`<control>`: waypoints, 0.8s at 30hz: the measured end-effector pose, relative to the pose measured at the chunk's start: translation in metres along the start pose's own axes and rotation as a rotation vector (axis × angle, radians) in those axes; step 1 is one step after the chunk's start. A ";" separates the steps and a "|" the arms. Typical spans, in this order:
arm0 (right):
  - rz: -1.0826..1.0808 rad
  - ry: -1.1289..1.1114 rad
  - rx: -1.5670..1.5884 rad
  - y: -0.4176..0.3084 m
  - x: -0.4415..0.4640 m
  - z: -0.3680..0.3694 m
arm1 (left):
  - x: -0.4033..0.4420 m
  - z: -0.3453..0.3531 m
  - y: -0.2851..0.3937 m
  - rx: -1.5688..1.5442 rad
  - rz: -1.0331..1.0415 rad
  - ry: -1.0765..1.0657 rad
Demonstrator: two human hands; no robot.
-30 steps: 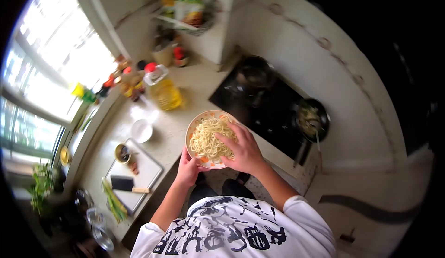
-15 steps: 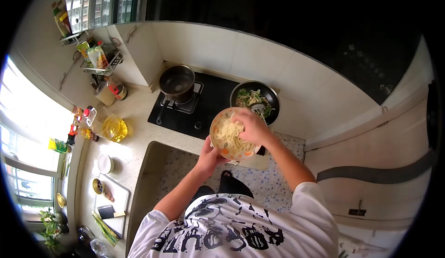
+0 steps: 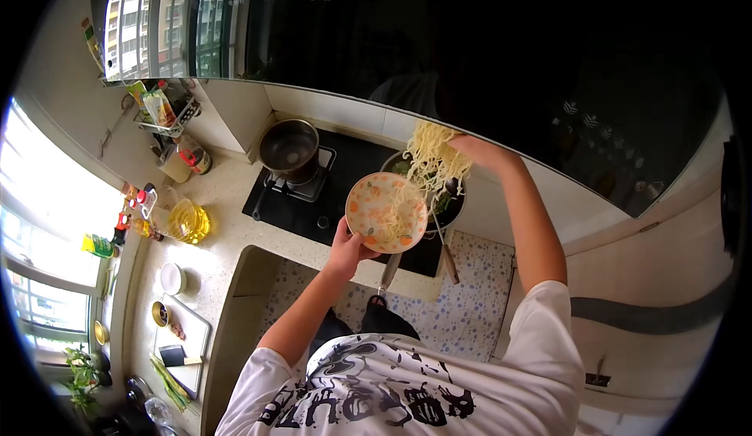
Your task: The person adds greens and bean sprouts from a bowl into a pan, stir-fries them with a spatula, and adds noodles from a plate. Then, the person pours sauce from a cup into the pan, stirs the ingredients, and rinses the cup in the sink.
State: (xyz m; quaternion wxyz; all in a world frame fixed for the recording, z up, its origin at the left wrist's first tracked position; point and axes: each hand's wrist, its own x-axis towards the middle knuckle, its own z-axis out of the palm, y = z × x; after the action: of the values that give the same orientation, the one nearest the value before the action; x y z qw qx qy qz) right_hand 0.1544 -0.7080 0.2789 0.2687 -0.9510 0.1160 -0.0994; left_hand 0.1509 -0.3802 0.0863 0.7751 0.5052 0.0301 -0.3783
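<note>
My left hand (image 3: 348,250) grips the near rim of a patterned plate (image 3: 368,209), with some noodles still lying on its right side. Lifted high by my right hand (image 3: 479,152) is a hanging bunch of noodles (image 3: 435,154), its fingers closed around the top and partly hidden. The strands dangle over a frying pan (image 3: 454,215) that holds greens. Much of that pan is covered by the plate and the noodles. Its handle (image 3: 389,270) and a utensil handle (image 3: 449,264) stick out toward me.
A dark pot (image 3: 289,150) sits on the left burner of the black stove (image 3: 345,154). The range hood (image 3: 486,52) overhangs the stove, close to my right hand. To the left are an oil jug (image 3: 188,220), a white bowl (image 3: 173,278) and a cutting board (image 3: 193,330) with a cleaver (image 3: 178,356).
My right hand has risen from the plate, up and to the right, carrying a bunch of noodles above the pan. The plate now holds far fewer noodles and has shifted slightly left.
</note>
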 end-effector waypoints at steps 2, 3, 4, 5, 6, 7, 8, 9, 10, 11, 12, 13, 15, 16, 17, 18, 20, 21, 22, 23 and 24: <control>0.020 -0.047 -0.039 0.031 0.022 0.018 | 0.001 -0.010 0.002 0.005 -0.003 0.021; 0.028 -0.069 -0.060 0.048 0.032 0.030 | 0.002 -0.014 0.004 0.003 0.000 0.019; 0.040 -0.097 -0.070 0.064 0.041 0.046 | 0.003 -0.017 0.005 -0.001 0.000 0.018; 0.051 -0.122 -0.083 0.080 0.048 0.061 | 0.003 -0.019 0.005 -0.006 0.000 0.018; 0.063 -0.147 -0.088 0.094 0.053 0.075 | 0.004 -0.019 0.006 -0.002 -0.005 0.026; 0.078 -0.172 -0.091 0.106 0.057 0.090 | 0.003 -0.018 0.008 0.003 -0.009 0.035; 0.090 -0.193 -0.089 0.116 0.060 0.104 | 0.003 -0.019 0.010 0.009 -0.013 0.045; 0.104 -0.218 -0.084 0.125 0.062 0.118 | 0.004 -0.021 0.011 0.007 -0.010 0.038; 0.120 -0.242 -0.080 0.132 0.063 0.129 | 0.004 -0.023 0.011 0.005 -0.006 0.031; 0.135 -0.266 -0.070 0.140 0.063 0.141 | 0.005 -0.024 0.011 0.004 -0.002 0.026; 0.152 -0.285 -0.053 0.147 0.064 0.151 | 0.006 -0.024 0.012 0.001 -0.003 0.028; 0.199 -0.314 -0.016 0.152 0.064 0.158 | 0.006 -0.024 0.013 -0.002 -0.005 0.029; 0.150 -0.335 0.021 0.162 0.061 0.171 | 0.007 -0.024 0.015 0.002 -0.007 0.032; 0.149 -0.356 0.027 0.166 0.060 0.176 | 0.009 -0.025 0.015 0.008 -0.007 0.032; 0.150 -0.376 0.032 0.170 0.059 0.181 | 0.009 -0.025 0.015 0.015 -0.007 0.031; 0.151 -0.397 0.039 0.169 0.056 0.184 | 0.010 -0.023 0.016 0.011 -0.006 0.035; 0.072 -0.269 0.009 0.150 0.038 0.171 | 0.008 -0.021 0.019 0.004 -0.005 0.043; 0.035 -0.204 -0.005 0.139 0.025 0.160 | 0.009 -0.021 0.019 0.009 -0.005 0.037; 0.000 -0.136 -0.021 0.136 0.014 0.156 | 0.010 -0.022 0.019 0.016 -0.007 0.028; -0.005 -0.024 0.033 0.169 0.003 0.175 | 0.012 -0.023 0.018 0.022 -0.007 0.018; -0.015 0.089 0.086 0.207 -0.007 0.196 | 0.013 -0.024 0.019 0.020 -0.003 0.011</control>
State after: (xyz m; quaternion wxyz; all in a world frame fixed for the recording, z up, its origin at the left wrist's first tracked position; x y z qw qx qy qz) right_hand 0.1627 -0.7823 0.0033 0.3033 -0.9341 0.1162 -0.1484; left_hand 0.1801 -0.3641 0.0828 0.7693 0.5151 0.0314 -0.3767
